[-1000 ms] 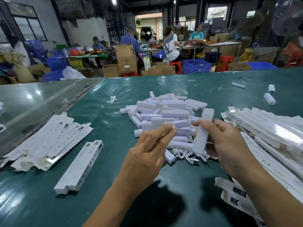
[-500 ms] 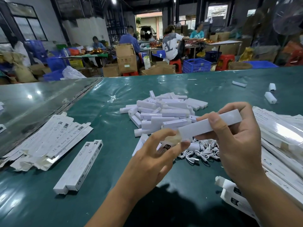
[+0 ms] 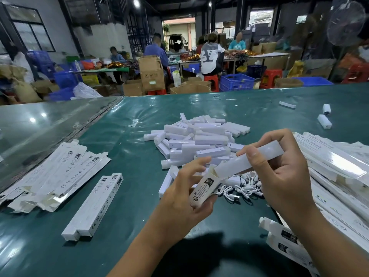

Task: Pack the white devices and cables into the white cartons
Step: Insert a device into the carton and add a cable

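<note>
Left hand (image 3: 189, 193) at frame centre gripping an open white carton (image 3: 203, 189), right hand (image 3: 279, 172) pinching a white device (image 3: 245, 160) with its end in the carton mouth, green table (image 3: 129, 236) with device pile (image 3: 197, 140) and cables (image 3: 243, 186), workshop behind with seated workers.

Head view, single: looks forward and down, close over green table (image 3: 119, 226); workshop background toward 12 o'clock.

A long white device (image 3: 249, 159) sits tilted, its lower end inside an open white carton (image 3: 203, 189), above coiled white cables (image 3: 243, 185)
</note>
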Demonstrator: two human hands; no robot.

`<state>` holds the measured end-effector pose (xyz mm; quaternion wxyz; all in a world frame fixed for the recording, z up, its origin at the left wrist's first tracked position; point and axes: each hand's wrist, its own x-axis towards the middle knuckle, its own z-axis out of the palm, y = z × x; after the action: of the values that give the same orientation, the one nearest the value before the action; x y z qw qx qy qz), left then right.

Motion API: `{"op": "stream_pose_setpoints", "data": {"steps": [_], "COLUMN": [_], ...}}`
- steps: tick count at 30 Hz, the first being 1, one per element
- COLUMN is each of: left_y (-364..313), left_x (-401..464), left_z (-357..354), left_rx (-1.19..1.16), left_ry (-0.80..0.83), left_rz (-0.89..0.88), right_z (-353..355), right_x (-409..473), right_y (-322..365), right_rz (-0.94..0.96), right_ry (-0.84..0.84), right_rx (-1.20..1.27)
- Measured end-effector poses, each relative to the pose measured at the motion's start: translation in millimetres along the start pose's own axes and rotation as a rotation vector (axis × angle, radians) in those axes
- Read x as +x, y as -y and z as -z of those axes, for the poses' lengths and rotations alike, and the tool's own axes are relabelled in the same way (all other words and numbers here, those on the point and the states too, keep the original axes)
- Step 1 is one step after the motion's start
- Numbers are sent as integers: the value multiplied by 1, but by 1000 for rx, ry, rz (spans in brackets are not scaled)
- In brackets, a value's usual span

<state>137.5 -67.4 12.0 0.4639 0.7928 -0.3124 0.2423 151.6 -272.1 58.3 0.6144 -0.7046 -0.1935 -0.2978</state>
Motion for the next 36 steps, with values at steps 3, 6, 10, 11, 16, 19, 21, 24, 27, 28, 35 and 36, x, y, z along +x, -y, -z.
{"op": "stream_pose_setpoints", "data": {"steps": [3,6,10,11,16,19,21,24,27,28,35,36], "left_y": [1,3,3,2,0,5,7,10,11,9,-1,0], "left_x": [0,0,0,0,0,0,1,4,6,7,10,8], "left_z": [0,-2,1,2,1,5,6,6,7,8,3,1], "left_rx": [59,200,237,239,265,199,165,104,-21,-98,-433,-444], "left_ry": [0,41,95,118,172,148,104,-57,-203,-237,-324,-296], "left_rz": [55,26,-1,4,7,55,82,151,208,226,299,338], "right_z": [5,10,12,10,-1,-1,0,3,2,1,-11,-11], "right_x": [3,6,9,9,1,3,6,7,7,6,-5,-5], "right_y": [-7,-13,-19,-19,-14,-17,-20,-30,-42,-46,-64,-66], "right_rz": [1,-22,-67,-73,-90,-174,-213,-261,-291,-306,-263,-253], "right_ry": [33,83,148,173,475,499,449,375,464,511,794,785], "right_rx": [-31,-80,-186,-213,-197,-92,-108,-303,-695,-777,-1083,-1095]}}
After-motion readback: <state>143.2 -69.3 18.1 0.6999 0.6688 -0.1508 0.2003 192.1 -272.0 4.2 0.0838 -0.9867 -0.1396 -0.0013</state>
